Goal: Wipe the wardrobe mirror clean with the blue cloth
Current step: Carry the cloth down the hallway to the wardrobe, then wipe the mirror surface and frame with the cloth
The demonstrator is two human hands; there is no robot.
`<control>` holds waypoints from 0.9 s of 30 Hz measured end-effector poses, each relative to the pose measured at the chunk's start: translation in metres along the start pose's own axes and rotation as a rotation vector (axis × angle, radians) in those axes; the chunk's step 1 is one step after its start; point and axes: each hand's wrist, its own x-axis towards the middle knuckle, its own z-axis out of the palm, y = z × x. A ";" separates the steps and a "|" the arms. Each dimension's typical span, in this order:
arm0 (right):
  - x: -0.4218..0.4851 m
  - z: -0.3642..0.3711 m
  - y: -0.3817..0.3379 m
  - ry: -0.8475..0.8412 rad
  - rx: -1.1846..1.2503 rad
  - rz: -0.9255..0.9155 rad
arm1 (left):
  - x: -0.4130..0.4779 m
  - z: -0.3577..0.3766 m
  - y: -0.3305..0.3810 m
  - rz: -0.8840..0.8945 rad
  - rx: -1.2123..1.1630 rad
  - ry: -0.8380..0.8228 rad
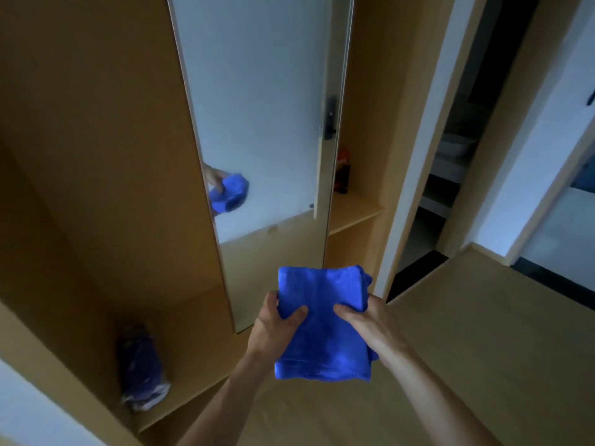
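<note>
Both forearms reach forward and meet at the folded blue cloth (pixel 323 323), held in the air in front of the lower end of the wardrobe mirror (pixel 257 117) and not touching the glass. The left hand (pixel 273 328) grips its left edge, thumb on top; the right hand (pixel 362 320) grips the right edge the same way. The mirror reflects one hand and the cloth. One blurred bluish bundle (pixel 141 371) lies in the wardrobe's lower open compartment (pixel 193 329).

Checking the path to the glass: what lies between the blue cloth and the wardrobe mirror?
Nothing: in the head view the blue cloth, held off the glass, has only open air before the mirror.
</note>
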 end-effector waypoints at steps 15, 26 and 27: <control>0.096 -0.013 -0.031 -0.230 0.026 -0.101 | 0.050 0.012 0.027 -0.012 -0.056 0.248; 0.147 -0.003 -0.061 -0.247 0.063 -0.030 | 0.113 0.000 0.023 0.086 -0.066 0.239; 0.150 -0.001 -0.062 -0.255 0.069 -0.027 | 0.116 0.000 0.024 0.085 -0.073 0.236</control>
